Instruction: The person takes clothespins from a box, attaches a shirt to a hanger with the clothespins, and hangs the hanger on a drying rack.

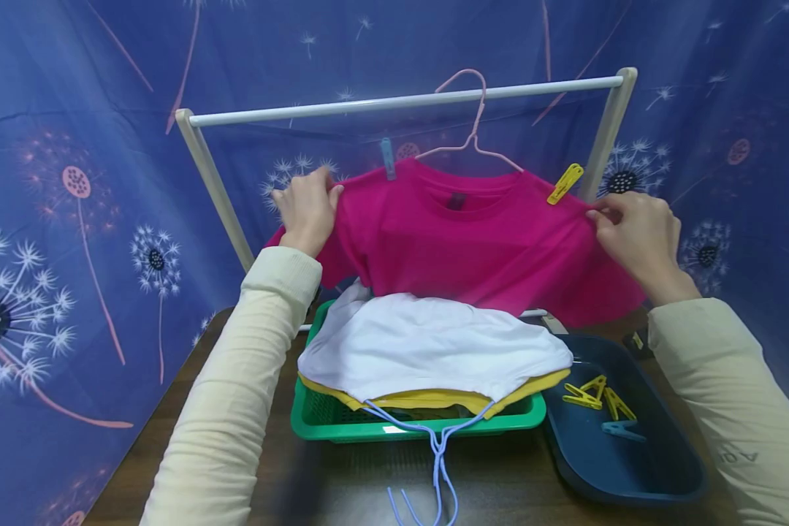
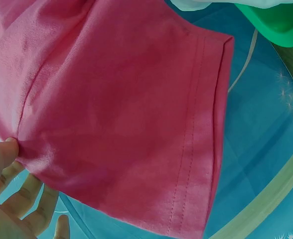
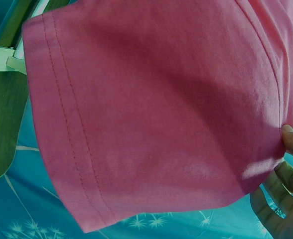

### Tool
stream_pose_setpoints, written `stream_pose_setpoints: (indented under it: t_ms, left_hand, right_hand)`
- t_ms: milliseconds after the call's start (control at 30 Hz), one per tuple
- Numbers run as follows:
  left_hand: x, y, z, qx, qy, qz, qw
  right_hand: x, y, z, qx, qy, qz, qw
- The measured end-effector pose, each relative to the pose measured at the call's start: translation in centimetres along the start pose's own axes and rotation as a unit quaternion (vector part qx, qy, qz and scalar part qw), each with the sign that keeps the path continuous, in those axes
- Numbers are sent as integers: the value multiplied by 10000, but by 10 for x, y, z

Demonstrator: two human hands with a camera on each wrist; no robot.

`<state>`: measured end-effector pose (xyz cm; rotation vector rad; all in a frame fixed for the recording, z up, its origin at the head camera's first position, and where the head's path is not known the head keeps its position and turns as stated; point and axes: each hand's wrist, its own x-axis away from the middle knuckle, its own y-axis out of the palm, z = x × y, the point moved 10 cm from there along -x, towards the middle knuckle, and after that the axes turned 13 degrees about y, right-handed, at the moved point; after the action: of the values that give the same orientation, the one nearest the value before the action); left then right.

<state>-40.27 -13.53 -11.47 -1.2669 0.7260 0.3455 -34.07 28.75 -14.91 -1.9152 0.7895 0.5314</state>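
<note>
A magenta T-shirt [image 1: 460, 241] hangs on a pink hanger [image 1: 475, 139], hooked over the white bar of a small rack. My left hand [image 1: 307, 208] pinches the shirt's shoulder seam on the left between thumb and fingers; the left wrist view shows the sleeve [image 2: 126, 114] draping from that pinch. On the other side my right hand [image 1: 641, 234] pinches the opposite shoulder, and its sleeve [image 3: 151, 119] spreads out in the right wrist view. A blue clothespin [image 1: 387, 158] is clipped at the left shoulder, a yellow clothespin [image 1: 565, 184] at the right.
Below the shirt, a green basket [image 1: 421, 432] holds a white garment [image 1: 434, 343] over a yellow one [image 1: 427, 399], with blue cords [image 1: 438, 456] trailing onto the wooden table [image 1: 342, 482]. A dark blue tub [image 1: 631, 475] holds several clothespins [image 1: 588, 394]. The rack [image 1: 217, 190] stands behind.
</note>
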Motion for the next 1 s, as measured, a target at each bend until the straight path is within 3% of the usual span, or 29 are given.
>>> stream_pose_setpoints:
  t_ms: [333,467,667,1000]
  left_hand:
    - [1,13,-2,54,-5,-191,9998]
    - [6,32,-7,226,19,-753,9969]
    - [15,58,-10,454,290,-1686,9842]
    - [25,67,-11,565,411,-2263,9715]
  right_hand:
    - [4,1,4,-14,33,149,9999]
    - [6,6,3,-17,33,89,10000]
    - [10,13,2,40,13,-42,10000]
    - [12,19,0,90,-274,-169,9994]
